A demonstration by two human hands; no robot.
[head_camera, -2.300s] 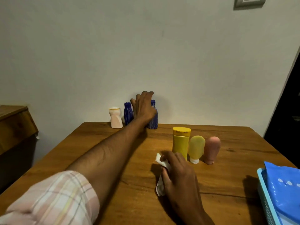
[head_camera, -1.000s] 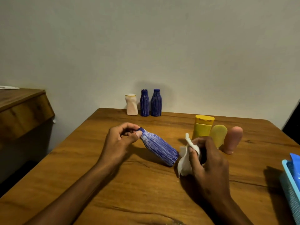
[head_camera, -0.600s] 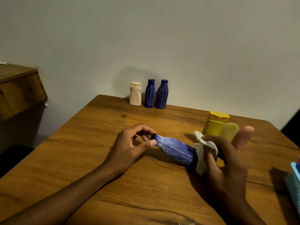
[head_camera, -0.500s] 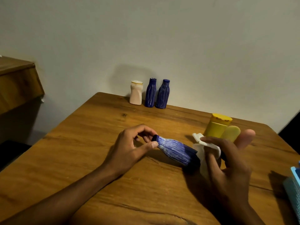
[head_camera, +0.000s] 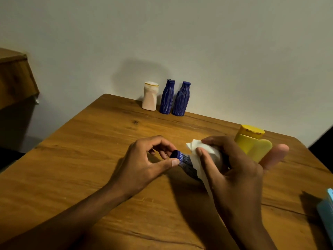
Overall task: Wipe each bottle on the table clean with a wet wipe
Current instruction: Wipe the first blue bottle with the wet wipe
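A ribbed blue bottle (head_camera: pixel 187 165) lies tilted above the middle of the wooden table (head_camera: pixel 90 159). My left hand (head_camera: pixel 144 163) pinches its dark cap end between thumb and fingers. My right hand (head_camera: pixel 232 170) wraps a white wet wipe (head_camera: pixel 201 156) around the bottle's body, hiding most of it. Two more blue bottles (head_camera: pixel 168 96) (head_camera: pixel 181 98) and a pale pink bottle (head_camera: pixel 150 96) stand at the far edge by the wall. A yellow bottle (head_camera: pixel 249 137), a yellow tube (head_camera: pixel 262 150) and a pink tube (head_camera: pixel 274 156) stand behind my right hand.
A light blue basket (head_camera: pixel 327 206) shows at the right edge of the table. A wooden cabinet (head_camera: pixel 14 78) stands to the left, apart from the table. The wall runs close behind the far bottles.
My left hand fetched a blue bottle from the back row and laid it across the middle. My right hand has slid the wipe from the bottle's base up over its body toward the cap.
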